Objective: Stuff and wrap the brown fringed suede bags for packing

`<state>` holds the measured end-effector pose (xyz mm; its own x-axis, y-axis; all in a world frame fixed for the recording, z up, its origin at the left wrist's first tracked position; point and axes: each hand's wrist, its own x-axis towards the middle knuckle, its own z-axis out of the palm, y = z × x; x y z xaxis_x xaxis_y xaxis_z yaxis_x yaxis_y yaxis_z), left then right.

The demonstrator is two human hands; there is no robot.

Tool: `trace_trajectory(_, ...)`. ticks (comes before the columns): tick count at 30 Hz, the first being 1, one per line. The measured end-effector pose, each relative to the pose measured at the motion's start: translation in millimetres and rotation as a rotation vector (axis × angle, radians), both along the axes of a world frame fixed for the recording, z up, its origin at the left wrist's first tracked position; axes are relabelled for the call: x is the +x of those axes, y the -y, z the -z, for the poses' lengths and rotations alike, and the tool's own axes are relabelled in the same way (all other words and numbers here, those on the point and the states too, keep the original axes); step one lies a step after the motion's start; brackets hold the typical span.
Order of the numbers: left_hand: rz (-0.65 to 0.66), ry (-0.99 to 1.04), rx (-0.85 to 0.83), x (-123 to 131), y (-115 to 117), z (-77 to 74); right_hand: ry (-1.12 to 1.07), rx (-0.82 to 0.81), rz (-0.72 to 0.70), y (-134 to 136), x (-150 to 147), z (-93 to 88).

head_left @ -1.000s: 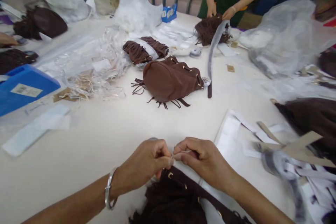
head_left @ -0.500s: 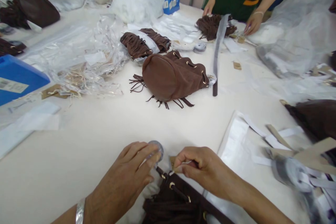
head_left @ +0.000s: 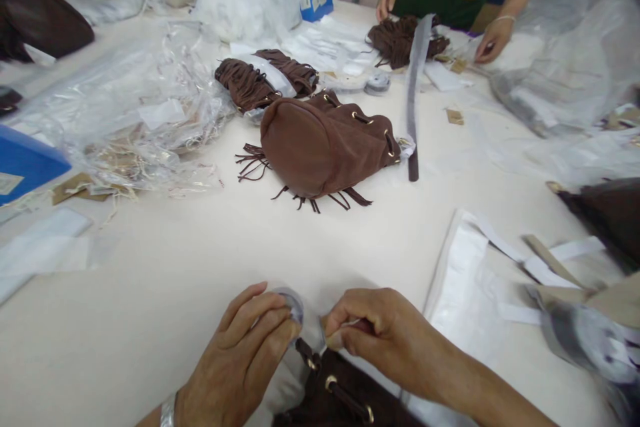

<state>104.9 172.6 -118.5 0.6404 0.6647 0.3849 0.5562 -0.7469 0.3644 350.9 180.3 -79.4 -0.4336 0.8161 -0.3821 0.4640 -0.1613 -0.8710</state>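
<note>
A dark brown drawstring bag (head_left: 345, 393) with gold eyelets lies at the bottom edge, partly out of view. Beside its top, my left hand (head_left: 245, 347) has its fingers closed around a coiled strap (head_left: 293, 303) wrapped in greyish film. My right hand (head_left: 375, 330) pinches a thin white string (head_left: 323, 350) just above the bag's rim; much of the string is hidden by the fingers. A small brown tag (head_left: 324, 321) shows partly behind that pinch. A brown cord loop (head_left: 306, 351) at the bag's rim sits between both hands.
Another brown fringed bag (head_left: 320, 143) lies ahead, near a wrapped fringed bag (head_left: 265, 77). Clear plastic bags (head_left: 150, 93) and a blue bin (head_left: 27, 163) are at left. White sheets (head_left: 460, 280) and paper strips lie right. Across the table, a co-worker's hands (head_left: 493, 40) flank another bag.
The view has shifted slightly, and the bag at the bottom sits lower in it. My left hand's fingers have closed further over the coil. The right hand keeps its pinch.
</note>
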Motion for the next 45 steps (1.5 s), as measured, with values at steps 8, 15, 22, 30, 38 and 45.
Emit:
trace_trajectory(8, -0.006, 0.015, 0.022, -1, -3, -1.6, -0.018, 0.009, 0.021, 3, -6, 4.6)
trace_trajectory(15, -0.027, 0.011, 0.019, 1, -4, -1.3, -0.080, 0.070, 0.092, 4, -10, 5.3)
trace_trajectory(22, -0.015, 0.020, 0.004, 0, -4, -1.5, 0.198, 0.480, 0.265, -12, 44, -12.8)
trace_trajectory(30, -0.018, 0.026, 0.021, 1, -4, -2.9, 0.153, 0.693, 0.064, -10, 33, -28.1)
trace_trajectory(38, -0.022, 0.049, 0.024, -4, -1, 0.0, -0.022, 0.343, -0.148, 3, -6, 2.5)
trace_trajectory(45, -0.040, 0.073, 0.032, -3, -2, -2.5, -0.106, 0.188, -0.054, 3, -11, 0.5)
